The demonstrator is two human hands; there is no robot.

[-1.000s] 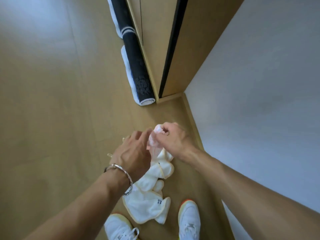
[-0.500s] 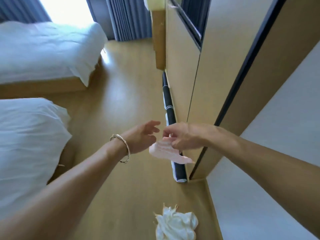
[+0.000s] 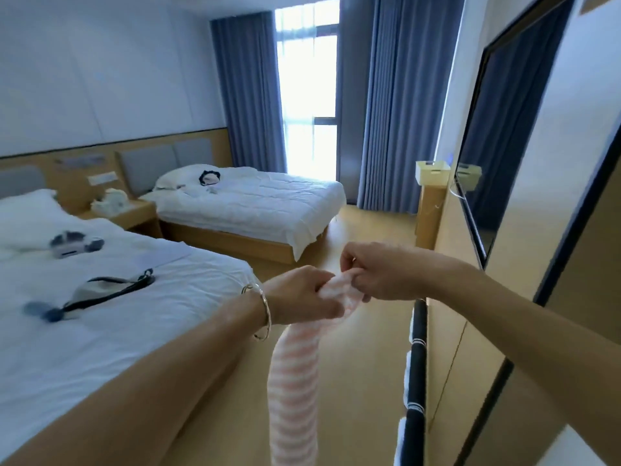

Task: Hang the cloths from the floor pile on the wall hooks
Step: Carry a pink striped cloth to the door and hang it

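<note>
Left hand and right hand both grip the top edge of the cloth, fingers curled round it, knuckles nearly touching. The cloth (pink-and-white striped) hangs straight down between the forearms, its lower end out of view. Near bed lies left; a dark mat stands against the right wall.

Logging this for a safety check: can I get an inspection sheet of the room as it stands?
Surface: wood floor; pile out of view.
Job's things: striped cloth held up, hanging; hooks not seen.
Clutter: bag on near bed; rolled mat on floor.
Grippers: left hand and right hand grip the cloth's top, fingers curled.
Cables: thin wire by the screen.
Surroundings: far bed, curtains.
</note>
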